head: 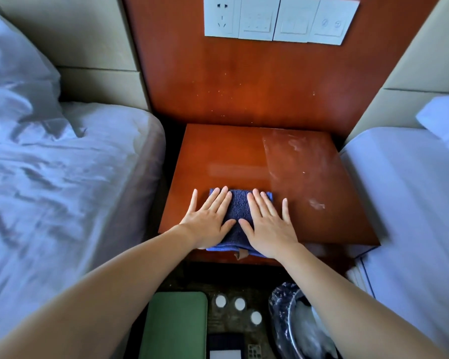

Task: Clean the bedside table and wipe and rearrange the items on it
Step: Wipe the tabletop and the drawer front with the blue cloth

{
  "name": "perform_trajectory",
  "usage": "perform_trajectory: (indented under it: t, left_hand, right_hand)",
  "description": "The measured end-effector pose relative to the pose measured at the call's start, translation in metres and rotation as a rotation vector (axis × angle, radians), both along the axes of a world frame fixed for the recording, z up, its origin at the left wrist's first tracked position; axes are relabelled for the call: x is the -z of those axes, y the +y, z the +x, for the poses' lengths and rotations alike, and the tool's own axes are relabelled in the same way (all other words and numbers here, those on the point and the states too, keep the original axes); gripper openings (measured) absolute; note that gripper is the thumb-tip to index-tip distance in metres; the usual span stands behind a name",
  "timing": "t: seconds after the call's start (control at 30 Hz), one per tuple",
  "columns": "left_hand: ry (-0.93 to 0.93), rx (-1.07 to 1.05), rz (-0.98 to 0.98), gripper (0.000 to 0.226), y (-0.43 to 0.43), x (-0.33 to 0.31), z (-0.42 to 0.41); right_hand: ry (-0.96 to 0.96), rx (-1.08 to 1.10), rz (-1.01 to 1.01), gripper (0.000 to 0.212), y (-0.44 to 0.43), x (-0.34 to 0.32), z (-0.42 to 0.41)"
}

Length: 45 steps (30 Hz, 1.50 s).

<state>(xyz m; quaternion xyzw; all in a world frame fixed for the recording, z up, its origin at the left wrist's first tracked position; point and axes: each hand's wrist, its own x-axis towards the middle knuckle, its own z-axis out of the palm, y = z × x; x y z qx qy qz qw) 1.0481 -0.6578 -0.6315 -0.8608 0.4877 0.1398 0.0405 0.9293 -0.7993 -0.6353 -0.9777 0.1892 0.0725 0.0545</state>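
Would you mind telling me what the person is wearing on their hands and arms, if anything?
Nothing shows: the left hand and right hand are ungloved and ringless; the left forearm and right forearm are bare to the frame edge, with no sleeve, watch or bracelet in view.

Nothing readable here tbh, the wall switch panel [280, 19] only shows blurry little markings, no legible text.

The bedside table [231, 156] was a glossy reddish-brown wooden square, its far right part dulled by dusty whitish smears. A folded dark blue towel [240, 207] lay flat at its near edge, left of centre, slightly overhanging.
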Motion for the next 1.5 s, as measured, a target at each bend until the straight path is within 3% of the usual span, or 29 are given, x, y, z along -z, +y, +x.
perform_trajectory:
  t: [0.13, 0.33, 0.4, 0.5, 0.57, 0.73, 0.87, 0.97, 1.1, 1.3, 1.5]
  left_hand:
    - [-0.019, 0.013, 0.000, 0.070, 0.017, -0.001, -0.016]
    - [-0.045, 0.021, 0.017, 0.070, 0.054, -0.003, -0.018]
    - [-0.071, 0.007, 0.005, 0.079, 0.077, 0.000, -0.012]
    - [-0.116, -0.007, 0.013, 0.090, 0.111, 0.002, 0.002]
    - [-0.160, -0.003, 0.046, 0.088, 0.131, 0.001, 0.013]
    - [-0.262, 0.046, 0.032, 0.076, 0.155, 0.006, 0.026]
    - [-0.229, 0.078, -0.042, 0.079, 0.139, 0.002, 0.018]
    - [-0.140, 0.109, -0.005, 0.091, 0.113, -0.007, 0.013]
    - [-0.087, 0.164, 0.009, 0.066, 0.064, -0.011, -0.005]
    - [-0.046, 0.188, 0.016, 0.066, -0.006, -0.010, -0.042]
    - [-0.091, 0.157, -0.045, 0.067, -0.047, 0.000, -0.058]
  right_hand:
    - [0.005, 0.025, -0.007, 0.072, 0.019, 0.000, -0.017]
    - [-0.003, 0.012, 0.000, 0.096, 0.056, 0.002, -0.020]
    - [-0.002, -0.025, 0.018, 0.097, 0.073, 0.000, -0.013]
    - [0.007, -0.080, 0.033, 0.086, 0.102, -0.001, 0.003]
    - [0.021, -0.111, 0.048, 0.077, 0.118, -0.004, 0.016]
    - [0.039, -0.145, 0.036, 0.075, 0.134, -0.006, 0.032]
    - [0.014, -0.100, 0.013, 0.073, 0.122, -0.004, 0.020]
    - [0.010, -0.043, 0.005, 0.090, 0.102, -0.004, 0.008]
    - [0.029, 0.060, -0.009, 0.095, 0.065, -0.007, -0.018]
    - [0.040, 0.165, -0.074, 0.117, 0.007, -0.002, -0.056]
    - [0.005, 0.176, -0.095, 0.103, -0.036, 0.002, -0.069]
